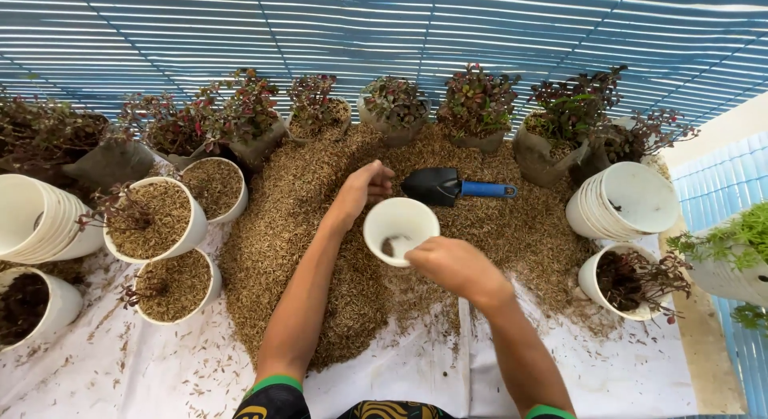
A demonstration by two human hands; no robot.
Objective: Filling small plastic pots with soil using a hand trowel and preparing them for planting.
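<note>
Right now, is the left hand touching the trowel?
Apart. The head view shows a strip of husks between the left hand and the trowel.

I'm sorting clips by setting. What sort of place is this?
Likely a plant nursery potting spot under slatted shade: a pile of husk-like potting mix on a white sheet, stacked white pots, bagged red-leaved seedlings and a hand trowel.

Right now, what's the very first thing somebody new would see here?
Probably the big brown heap of husks spread across the white sheet in the middle, with the two hands working over it. The right hand holds a white pot by its rim, while the left hand is closed just above it, beside a black scoop with a blue handle. Little red-leaved plants line the far edge.
</note>
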